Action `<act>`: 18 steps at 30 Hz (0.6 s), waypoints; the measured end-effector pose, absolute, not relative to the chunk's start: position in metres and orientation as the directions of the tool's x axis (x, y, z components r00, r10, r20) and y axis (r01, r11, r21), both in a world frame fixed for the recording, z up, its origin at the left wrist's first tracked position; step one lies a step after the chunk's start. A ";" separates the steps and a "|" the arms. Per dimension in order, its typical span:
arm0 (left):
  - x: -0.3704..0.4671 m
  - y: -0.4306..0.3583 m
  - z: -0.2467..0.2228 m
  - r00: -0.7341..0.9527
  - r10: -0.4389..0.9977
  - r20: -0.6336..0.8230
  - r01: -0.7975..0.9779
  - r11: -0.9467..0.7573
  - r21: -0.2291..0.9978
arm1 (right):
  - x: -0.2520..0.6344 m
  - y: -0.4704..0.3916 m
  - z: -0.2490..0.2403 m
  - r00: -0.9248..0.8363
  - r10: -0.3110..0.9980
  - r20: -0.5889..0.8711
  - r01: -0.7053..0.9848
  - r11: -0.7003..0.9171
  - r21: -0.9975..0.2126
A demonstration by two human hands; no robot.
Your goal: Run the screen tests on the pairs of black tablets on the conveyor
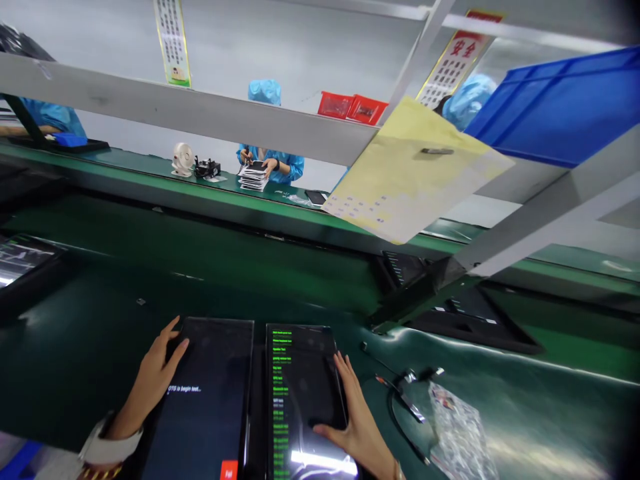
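Observation:
Two tablets lie side by side in front of me. The left tablet (205, 373) has a dark screen reading "OTG is begin test..." with a red "Fail" box low on it. On the right tablet (307, 380) runs a column of mostly green test lines. My left hand (157, 367) rests at the left tablet's upper left edge, its thumb and fingers apart. Along the right tablet's right edge lies my right hand (357, 417), fingers stretched out and thumb reaching over the screen. Both hands look open; whether they press on the tablets I cannot tell.
Right of the tablets lie cables (405, 400) and a clear plastic bag (463, 427). A slanted metal post (500, 233) rises beyond them, near a hanging yellow sheet (400, 173) and a blue bin (555, 107). Across the line, a co-worker (287, 167) handles a stack of tablets (253, 177).

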State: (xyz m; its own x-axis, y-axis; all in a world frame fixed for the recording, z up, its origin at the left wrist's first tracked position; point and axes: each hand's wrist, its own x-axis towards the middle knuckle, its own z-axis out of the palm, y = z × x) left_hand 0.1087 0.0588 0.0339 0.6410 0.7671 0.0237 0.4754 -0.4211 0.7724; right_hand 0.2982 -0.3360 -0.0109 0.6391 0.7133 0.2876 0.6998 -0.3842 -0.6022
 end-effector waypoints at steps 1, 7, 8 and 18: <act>0.108 0.059 0.034 0.640 0.768 0.020 0.478 -0.419 0.772 | 0.299 -0.336 -0.012 0.645 0.709 0.285 0.697 -0.393 -0.600; 0.107 0.059 0.034 0.643 0.765 0.039 0.471 -0.435 0.767 | 0.299 -0.335 -0.012 0.728 0.635 0.257 0.626 -0.465 -0.626; 0.107 0.059 0.034 0.641 0.767 0.036 0.472 -0.431 0.769 | 0.298 -0.335 -0.011 0.725 0.641 0.253 0.630 -0.468 -0.619; 0.108 0.058 0.038 0.642 0.765 0.049 0.465 -0.439 0.769 | 0.296 -0.334 -0.012 0.707 0.648 0.284 0.658 -0.455 -0.600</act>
